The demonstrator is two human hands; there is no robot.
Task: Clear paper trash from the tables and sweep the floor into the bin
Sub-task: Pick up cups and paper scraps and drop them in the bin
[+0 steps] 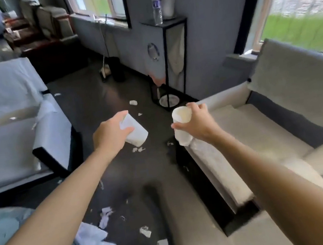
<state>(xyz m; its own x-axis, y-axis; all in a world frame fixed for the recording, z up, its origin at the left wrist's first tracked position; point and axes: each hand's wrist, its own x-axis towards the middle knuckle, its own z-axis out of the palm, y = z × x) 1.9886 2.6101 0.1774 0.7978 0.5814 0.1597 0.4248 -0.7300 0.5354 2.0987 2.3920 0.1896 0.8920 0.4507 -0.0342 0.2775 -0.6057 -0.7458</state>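
Note:
My left hand grips a white paper cup tilted with its base toward the lower right. My right hand holds a second white paper cup upright, its open mouth facing me. Both cups hang over the dark floor between two armchairs. Several torn paper scraps lie scattered on the floor, near my feet and farther ahead. A dark bin stands by the far wall under the window, with a broom and dustpan leaning beside it.
A white-covered armchair sits at left, a beige one at right. A tall black stand by the wall carries a water bottle and a potted plant. A dark floor aisle runs between the chairs toward the bin.

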